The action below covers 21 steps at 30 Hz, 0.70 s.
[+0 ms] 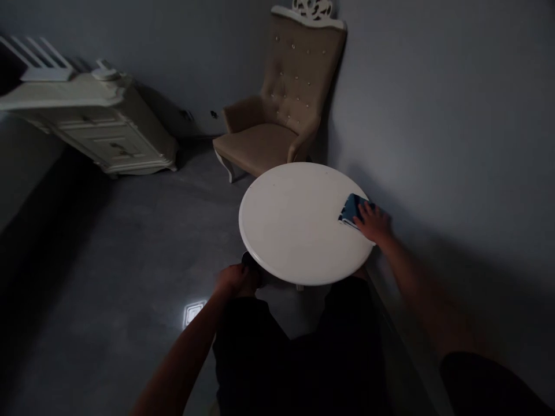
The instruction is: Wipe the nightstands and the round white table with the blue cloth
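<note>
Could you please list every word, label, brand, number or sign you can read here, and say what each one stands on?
No text can be read anywhere in this view.
Blue item under the right hand: dark marks along its edge, too small and blurred to read.
Bright square on the floor: its pattern is too unclear to read.

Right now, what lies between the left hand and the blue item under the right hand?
The head view shows mostly the white tabletop, with a dark object, too dim to identify, at the left hand.
</note>
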Tool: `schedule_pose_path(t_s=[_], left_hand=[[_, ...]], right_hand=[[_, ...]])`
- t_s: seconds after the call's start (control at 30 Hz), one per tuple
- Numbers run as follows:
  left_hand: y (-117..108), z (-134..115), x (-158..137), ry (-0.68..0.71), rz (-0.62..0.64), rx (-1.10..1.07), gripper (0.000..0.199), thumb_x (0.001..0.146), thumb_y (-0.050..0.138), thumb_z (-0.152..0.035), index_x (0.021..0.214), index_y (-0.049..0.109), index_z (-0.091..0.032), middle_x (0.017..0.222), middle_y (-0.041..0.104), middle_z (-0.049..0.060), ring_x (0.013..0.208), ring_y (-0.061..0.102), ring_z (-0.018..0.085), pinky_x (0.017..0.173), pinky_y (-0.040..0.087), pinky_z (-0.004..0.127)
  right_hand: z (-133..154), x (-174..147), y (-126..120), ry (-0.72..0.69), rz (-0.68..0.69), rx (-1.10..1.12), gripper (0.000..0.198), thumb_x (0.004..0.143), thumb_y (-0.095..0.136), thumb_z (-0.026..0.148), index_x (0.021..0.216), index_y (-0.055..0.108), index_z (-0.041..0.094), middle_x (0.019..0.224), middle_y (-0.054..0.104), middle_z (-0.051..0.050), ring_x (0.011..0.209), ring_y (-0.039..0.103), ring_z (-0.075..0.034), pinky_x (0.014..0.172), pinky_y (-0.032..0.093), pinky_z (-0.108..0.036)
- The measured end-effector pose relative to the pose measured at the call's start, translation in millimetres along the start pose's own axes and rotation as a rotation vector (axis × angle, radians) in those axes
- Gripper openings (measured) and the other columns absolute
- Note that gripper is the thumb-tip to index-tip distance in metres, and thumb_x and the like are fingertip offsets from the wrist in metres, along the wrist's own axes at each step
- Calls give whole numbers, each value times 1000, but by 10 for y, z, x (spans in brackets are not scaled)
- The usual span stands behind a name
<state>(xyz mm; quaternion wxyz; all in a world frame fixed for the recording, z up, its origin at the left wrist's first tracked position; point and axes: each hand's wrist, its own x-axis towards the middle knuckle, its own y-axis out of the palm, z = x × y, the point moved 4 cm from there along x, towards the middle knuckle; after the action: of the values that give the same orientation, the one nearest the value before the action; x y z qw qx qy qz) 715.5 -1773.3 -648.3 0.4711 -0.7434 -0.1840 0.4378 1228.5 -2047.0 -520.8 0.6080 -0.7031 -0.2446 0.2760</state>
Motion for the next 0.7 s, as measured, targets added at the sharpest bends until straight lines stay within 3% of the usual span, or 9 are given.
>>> schedule_pose_path(t_s=[0.07, 0.17, 0.27, 0.4, 0.53, 0.63, 0.7], left_hand=[[-36, -20, -22, 7, 7, -21, 59, 117, 40, -50, 124, 89, -17, 131, 88, 22, 120, 84, 38, 98, 61, 43], [-70, -34, -43, 24, 14, -24, 60, 117, 40, -52, 121, 89, -18, 130, 88, 22, 122, 83, 38, 99, 61, 42], [-76, -26, -45, 39, 9, -5, 60, 118, 39, -51, 119, 90, -18, 132, 88, 21, 125, 83, 37, 101, 61, 41], [-70, 3, -44, 37, -14, 29, 58, 118, 39, -45, 126, 90, -18, 136, 87, 20, 128, 82, 37, 104, 61, 43], [-88, -17, -88, 27, -35, 33, 53, 115, 47, -44, 132, 90, -17, 135, 88, 20, 127, 83, 37, 102, 62, 41], [-110, -73, -128, 76, -93, 26, 47, 107, 63, -44, 138, 89, -22, 137, 88, 17, 125, 84, 36, 97, 63, 38], [-104, -71, -127, 93, -139, 16, 43, 104, 66, -44, 132, 91, -23, 131, 90, 16, 119, 85, 36, 92, 63, 36]], right_hand=[[-113, -45, 48, 24, -13, -32, 81, 124, 25, 61, 192, 32, 18, 201, 15, -17, 180, 22, -55, 137, 32, -84], [205, -118, 65, -16, -38, -55, 81, 124, 27, 60, 192, 32, 16, 200, 17, -17, 180, 19, -59, 138, 26, -88], [1021, -225, 17, -159, -38, 0, 81, 123, 34, 62, 191, 35, 18, 200, 20, -13, 180, 17, -60, 140, 20, -87], [2525, -549, -128, -441, -74, 146, 81, 121, 46, 66, 186, 45, 18, 197, 29, -15, 179, 20, -60, 140, 16, -90], [3781, -948, -242, -616, -137, 198, 79, 120, 47, 73, 185, 46, 28, 198, 30, -1, 181, 23, -51, 144, 17, -78], [4167, -1104, -255, -697, -163, 200, 74, 118, 49, 75, 182, 48, 38, 197, 28, 8, 182, 26, -42, 147, 20, -71], [4103, -1110, -240, -735, -173, 208, 74, 118, 51, 74, 182, 49, 38, 197, 28, 8, 182, 26, -41, 147, 21, -69]])
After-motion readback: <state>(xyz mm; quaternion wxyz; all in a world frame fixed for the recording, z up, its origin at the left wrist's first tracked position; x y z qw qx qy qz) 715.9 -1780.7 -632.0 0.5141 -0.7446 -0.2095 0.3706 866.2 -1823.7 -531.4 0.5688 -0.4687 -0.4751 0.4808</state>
